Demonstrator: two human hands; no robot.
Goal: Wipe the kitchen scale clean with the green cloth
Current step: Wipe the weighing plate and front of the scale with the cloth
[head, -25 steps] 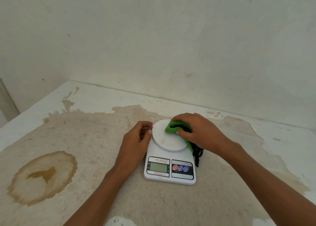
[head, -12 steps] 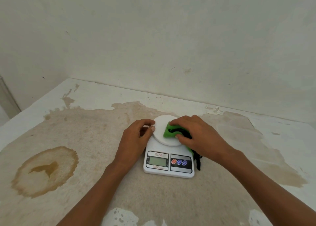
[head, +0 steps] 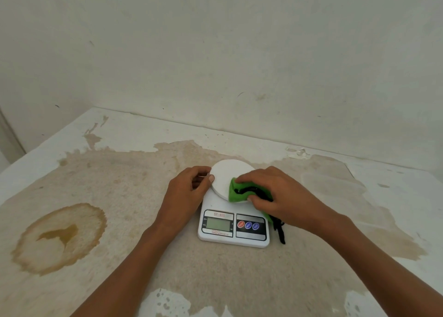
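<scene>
The right hand (head: 285,196) covers most of the green cloth (head: 236,193), so only a bunched green fold with a black edge shows at the fingertips; black strands (head: 280,231) trail out under the wrist, beside the scale's right edge, probably part of the same cloth. Its grip is closed on the cloth, thumb below and fingers above, pressing it onto the near right part of the round white platform (head: 230,175). The kitchen scale (head: 233,220) sits on the counter (head: 124,196), its panel facing the camera: a blank grey display on the left, three round buttons on the right, one red and two blue. The small print under the display is too fine to read. The left hand (head: 185,194) rests against the scale's left side, its grip curled, thumb tip touching the platform's rim. Both forearms run out of the picture below. The counter is white with broad tan staining and a darker ring-shaped stain (head: 60,237) well to the left. Plain whitish walls (head: 215,64) meet behind it.
</scene>
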